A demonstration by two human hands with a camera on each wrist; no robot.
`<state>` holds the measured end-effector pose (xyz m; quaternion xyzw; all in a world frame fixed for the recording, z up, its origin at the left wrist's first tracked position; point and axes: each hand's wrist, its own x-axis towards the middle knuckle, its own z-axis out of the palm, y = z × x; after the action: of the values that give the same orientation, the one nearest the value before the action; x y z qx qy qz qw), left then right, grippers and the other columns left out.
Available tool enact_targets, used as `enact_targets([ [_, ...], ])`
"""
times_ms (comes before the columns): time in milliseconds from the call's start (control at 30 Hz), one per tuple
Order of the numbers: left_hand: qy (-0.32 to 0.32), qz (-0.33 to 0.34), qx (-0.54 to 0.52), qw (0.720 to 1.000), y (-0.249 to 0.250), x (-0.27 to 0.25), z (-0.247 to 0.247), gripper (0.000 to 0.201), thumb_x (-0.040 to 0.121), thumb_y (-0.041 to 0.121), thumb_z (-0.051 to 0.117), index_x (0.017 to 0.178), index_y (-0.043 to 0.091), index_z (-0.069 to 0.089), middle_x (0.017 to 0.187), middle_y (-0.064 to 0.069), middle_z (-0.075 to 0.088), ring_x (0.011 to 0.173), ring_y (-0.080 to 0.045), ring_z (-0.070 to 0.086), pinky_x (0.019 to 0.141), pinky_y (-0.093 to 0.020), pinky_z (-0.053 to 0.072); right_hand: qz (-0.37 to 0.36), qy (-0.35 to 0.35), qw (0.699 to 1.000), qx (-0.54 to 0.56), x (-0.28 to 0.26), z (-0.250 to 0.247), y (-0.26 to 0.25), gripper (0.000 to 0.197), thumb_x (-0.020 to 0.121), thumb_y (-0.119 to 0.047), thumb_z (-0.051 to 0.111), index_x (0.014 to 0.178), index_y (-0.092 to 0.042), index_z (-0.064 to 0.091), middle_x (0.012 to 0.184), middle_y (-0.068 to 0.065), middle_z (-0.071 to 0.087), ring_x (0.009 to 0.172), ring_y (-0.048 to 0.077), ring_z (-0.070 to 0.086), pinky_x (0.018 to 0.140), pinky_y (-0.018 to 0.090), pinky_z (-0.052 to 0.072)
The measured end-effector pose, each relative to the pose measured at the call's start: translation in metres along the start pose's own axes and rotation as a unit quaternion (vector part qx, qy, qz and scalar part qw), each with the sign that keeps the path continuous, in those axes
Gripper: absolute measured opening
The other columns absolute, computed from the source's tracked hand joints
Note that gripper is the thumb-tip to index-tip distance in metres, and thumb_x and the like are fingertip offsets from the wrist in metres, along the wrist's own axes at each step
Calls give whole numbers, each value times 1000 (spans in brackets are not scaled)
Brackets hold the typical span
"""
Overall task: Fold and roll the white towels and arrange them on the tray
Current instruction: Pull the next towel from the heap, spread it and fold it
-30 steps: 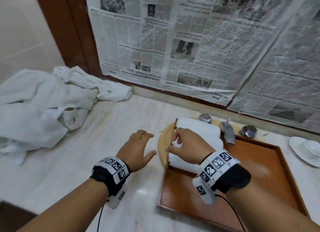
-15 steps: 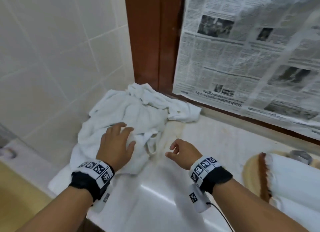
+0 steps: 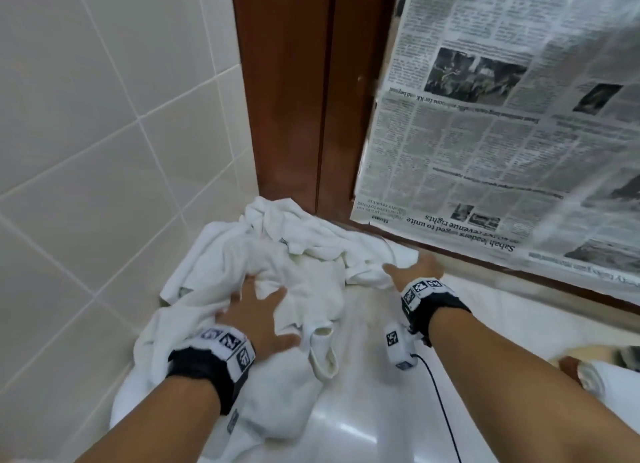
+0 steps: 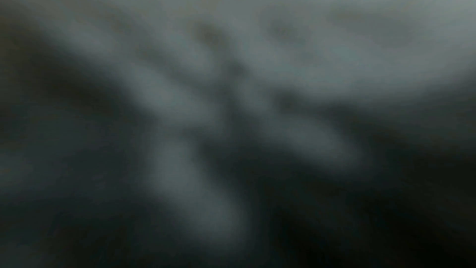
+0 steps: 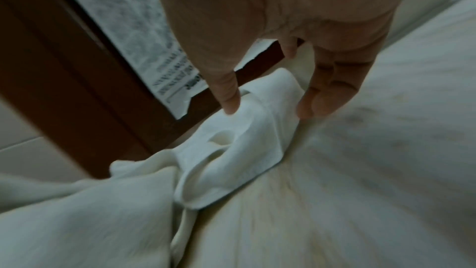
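White towels (image 3: 270,275) lie heaped on the marble counter (image 3: 363,410), far left by the tiled wall. We rest our left hand (image 3: 258,315) flat on them, fingers spread; our right hand (image 3: 414,268), fingers loosely extended, touches the heap's right corner (image 5: 260,109), gripping nothing.
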<state>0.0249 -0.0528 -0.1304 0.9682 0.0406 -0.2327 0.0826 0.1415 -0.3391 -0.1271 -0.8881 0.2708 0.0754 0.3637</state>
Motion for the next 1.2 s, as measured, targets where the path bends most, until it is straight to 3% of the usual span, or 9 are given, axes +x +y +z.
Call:
enact_targets([
  [133, 7, 24, -10, 1000, -7, 5, -1, 100, 71, 84, 51, 152, 48, 4, 159, -12, -24, 150, -35, 2, 117, -50, 27, -56, -31, 996, -56, 17, 14, -8, 47, 92, -14, 61, 138, -11, 51, 129, 14, 62, 100, 31, 60, 84, 29, 47],
  [300, 2, 40, -17, 999, -9, 9, 0, 104, 69, 86, 49, 153, 46, 4, 158, -15, -23, 150, -35, -7, 119, -51, 22, -189, 11, 981, -50, -28, 8, -35, 41, 99, -14, 48, 139, -7, 52, 135, 15, 57, 120, 33, 56, 91, 28, 41],
  [500, -12, 75, -30, 997, -12, -15, -19, 101, 76, 79, 51, 155, 40, 1, 161, -13, -20, 151, -35, -2, 120, -48, 20, -400, 149, 903, 37, -132, -86, -87, 27, 96, -15, 38, 114, -10, 59, 111, 8, 59, 103, 24, 54, 85, 32, 43],
  [600, 37, 125, -108, 986, -11, -43, -40, 103, 83, 67, 57, 157, 20, 4, 164, -11, 5, 150, -26, 12, 121, -38, 18, -439, 218, 867, 85, -202, -145, -89, 27, 93, -12, 36, 113, -8, 55, 110, 5, 52, 101, 15, 45, 86, 9, 35],
  [700, 167, 200, -241, 935, 7, -93, -83, 111, 82, 56, 69, 157, 14, -1, 162, -5, 16, 147, -19, 21, 115, -27, 22, -458, 257, 844, 110, -263, -190, -82, 26, 91, -12, 38, 112, -14, 52, 107, 6, 46, 95, 6, 41, 82, 0, 29],
  [867, 309, 440, -280, 795, 74, -212, -159, 118, 77, 62, 72, 156, 30, -10, 163, 12, 1, 149, -4, 9, 116, -24, 18, -514, 318, 791, 96, -344, -260, -71, 32, 85, 6, 46, 105, -19, 50, 104, 7, 44, 89, 7, 41, 82, 4, 32],
  [1000, 361, 574, -304, 669, 134, -298, -202, 97, 80, 54, 73, 155, 29, 17, 154, 6, 31, 141, -13, 35, 112, -37, 37, -569, 278, 774, -8, -397, -315, -55, 39, 73, 11, 55, 101, -16, 60, 102, 1, 52, 93, 10, 48, 82, 7, 34],
  [1100, 374, 600, -302, 639, 175, -341, -214, 50, 84, 28, 67, 132, 27, 51, 115, 1, 64, 103, -17, 62, 85, -43, 53, -589, 273, 758, -60, -428, -344, -28, 33, 75, 8, 59, 100, -13, 65, 100, -4, 61, 92, 8, 55, 80, 14, 41],
  [1200, 406, 569, -302, 648, 207, -376, -207, 32, 82, 15, 60, 112, 24, 54, 86, 5, 59, 73, -14, 56, 63, -30, 44, -557, 328, 762, -20, -445, -379, 7, 28, 82, -1, 64, 101, -21, 69, 88, -13, 67, 80, 1, 60, 72, 15, 44],
])
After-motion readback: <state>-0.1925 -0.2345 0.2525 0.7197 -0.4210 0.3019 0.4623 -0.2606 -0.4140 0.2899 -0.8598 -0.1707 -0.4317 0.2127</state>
